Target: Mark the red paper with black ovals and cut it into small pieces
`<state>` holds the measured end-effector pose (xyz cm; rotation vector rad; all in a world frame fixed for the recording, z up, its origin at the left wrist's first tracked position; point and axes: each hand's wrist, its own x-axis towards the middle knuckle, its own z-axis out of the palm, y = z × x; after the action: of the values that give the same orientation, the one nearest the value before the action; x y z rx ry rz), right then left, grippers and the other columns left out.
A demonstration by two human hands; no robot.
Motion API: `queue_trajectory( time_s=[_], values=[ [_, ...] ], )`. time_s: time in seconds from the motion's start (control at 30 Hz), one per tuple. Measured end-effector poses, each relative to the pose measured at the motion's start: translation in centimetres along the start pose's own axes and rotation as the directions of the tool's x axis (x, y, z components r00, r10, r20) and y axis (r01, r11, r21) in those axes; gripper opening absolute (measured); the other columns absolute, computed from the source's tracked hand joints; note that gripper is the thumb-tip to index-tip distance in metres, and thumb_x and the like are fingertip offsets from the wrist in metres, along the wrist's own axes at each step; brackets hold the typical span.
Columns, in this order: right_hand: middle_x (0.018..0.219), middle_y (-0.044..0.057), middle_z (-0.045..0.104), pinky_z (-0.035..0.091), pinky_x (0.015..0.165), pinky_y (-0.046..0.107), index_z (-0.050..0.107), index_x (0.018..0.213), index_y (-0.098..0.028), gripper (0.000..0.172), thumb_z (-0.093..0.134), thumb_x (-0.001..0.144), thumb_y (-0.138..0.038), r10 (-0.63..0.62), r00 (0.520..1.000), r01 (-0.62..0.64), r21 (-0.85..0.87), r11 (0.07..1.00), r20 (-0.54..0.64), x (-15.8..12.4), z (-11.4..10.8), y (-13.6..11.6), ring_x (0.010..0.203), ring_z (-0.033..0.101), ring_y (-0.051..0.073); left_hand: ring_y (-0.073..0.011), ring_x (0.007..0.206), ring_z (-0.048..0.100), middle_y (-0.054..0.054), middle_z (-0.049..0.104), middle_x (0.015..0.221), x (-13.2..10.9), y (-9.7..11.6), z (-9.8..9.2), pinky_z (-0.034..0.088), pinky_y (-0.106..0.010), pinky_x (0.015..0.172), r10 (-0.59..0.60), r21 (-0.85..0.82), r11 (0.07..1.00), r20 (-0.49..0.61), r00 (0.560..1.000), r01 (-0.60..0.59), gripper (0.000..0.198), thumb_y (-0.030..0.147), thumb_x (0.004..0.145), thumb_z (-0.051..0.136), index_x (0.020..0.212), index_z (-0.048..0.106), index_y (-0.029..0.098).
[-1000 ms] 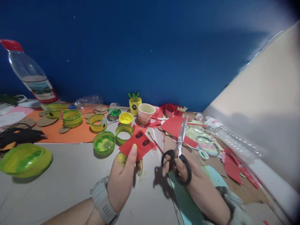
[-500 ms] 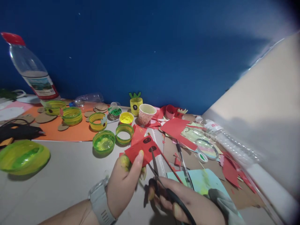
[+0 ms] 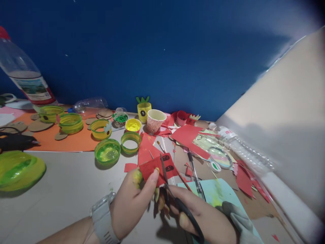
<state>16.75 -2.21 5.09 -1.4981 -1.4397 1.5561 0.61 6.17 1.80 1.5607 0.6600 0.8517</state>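
Note:
Pinched between the thumb and fingers of my left hand (image 3: pixel 138 195) is a piece of red paper (image 3: pixel 149 171) with two black oval shapes drawn near its right end. My right hand (image 3: pixel 195 210) is closed on a pair of black-handled scissors (image 3: pixel 189 211). One blade lies over the paper, just left of the black shapes, and a thin tip shows beyond the paper's upper edge. Yellow-green paint stains the fingers of both hands. A thin red-handled paintbrush (image 3: pixel 184 182) lies under the paper, with its bristles past the far edge.
Green-painted rings and bowls (image 3: pixel 108 152) stand left of centre. Behind are a patterned paper cup (image 3: pixel 155 122), a cup of yellow paint (image 3: pixel 133 126) and a large bottle (image 3: pixel 33 86). A pen (image 3: pixel 195 174), red scraps (image 3: pixel 186 135) and a plastic bottle (image 3: pixel 246 152) lie to the right.
The scissors have moved onto the red paper, from its lower edge by the black shapes to a line left of them. The view has shifted slightly right.

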Motion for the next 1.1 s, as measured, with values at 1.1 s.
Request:
queue_trajectory(
  time_s=[1.1],
  values=[
    [0.068,-0.002,0.043,0.034,0.062,0.028,0.051,0.076,-0.015,0.066,0.048,0.074,-0.081,0.037,0.999,-0.037,0.037,0.999,0.0,0.51,0.15,0.21,0.067,0.039,0.015,-0.0123,0.09,0.063,-0.002,0.068,0.094,0.48,-0.1,-0.11,0.05,-0.013,0.069,-0.073,-0.017,0.997,-0.019,0.997,0.072,0.034,0.039,0.101,0.043,0.097,0.067,0.015]
  ],
)
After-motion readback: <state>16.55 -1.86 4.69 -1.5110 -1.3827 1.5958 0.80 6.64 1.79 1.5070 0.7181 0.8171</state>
